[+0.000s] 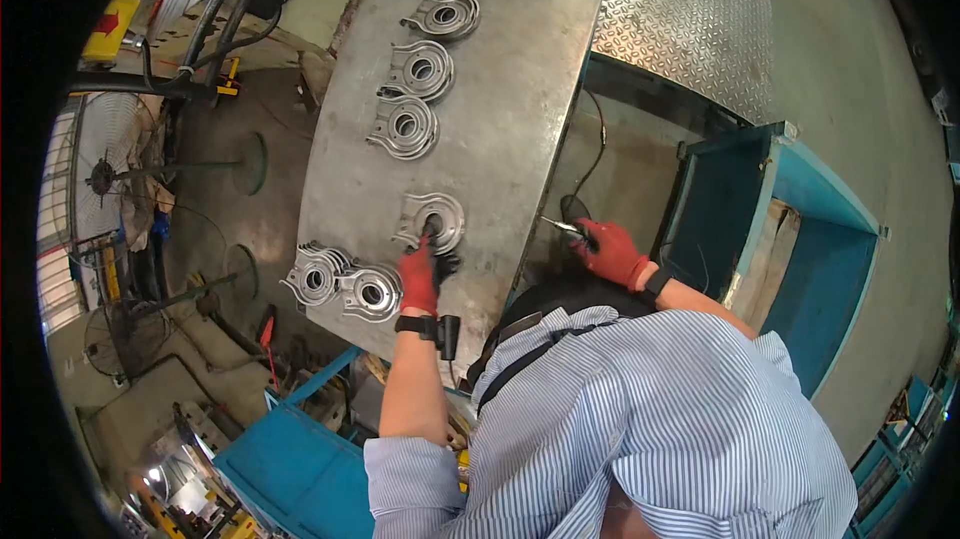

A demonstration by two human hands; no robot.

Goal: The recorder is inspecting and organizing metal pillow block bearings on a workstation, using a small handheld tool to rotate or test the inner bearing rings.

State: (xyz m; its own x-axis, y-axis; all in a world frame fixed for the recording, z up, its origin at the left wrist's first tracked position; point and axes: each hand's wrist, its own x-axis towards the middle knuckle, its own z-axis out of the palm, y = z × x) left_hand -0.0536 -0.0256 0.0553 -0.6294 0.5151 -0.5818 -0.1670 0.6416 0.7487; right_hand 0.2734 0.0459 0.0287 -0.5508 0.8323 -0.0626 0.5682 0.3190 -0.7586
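My left hand [420,274], in a red glove with black fingers, reaches onto a ring-shaped metal bracket [452,213] lying on the steel tabletop [505,99]. Its fingertips are at the ring's central hole, closed on the part as far as I can see. Past the table's right edge, my right hand [612,255], gloved the same way, is closed round a slim tool [562,227] with a pointed metal tip. That tip points left toward the table. Beside my left hand sit a single bracket [372,291] and a stack of similar brackets [317,277].
Several more brackets [422,69] lie in a column toward the far end. A blue metal bin [830,239] stands at right, and a checkered steel plate [690,19] lies beyond. Fans [100,177] stand at left; a blue surface [300,469] is at lower left.
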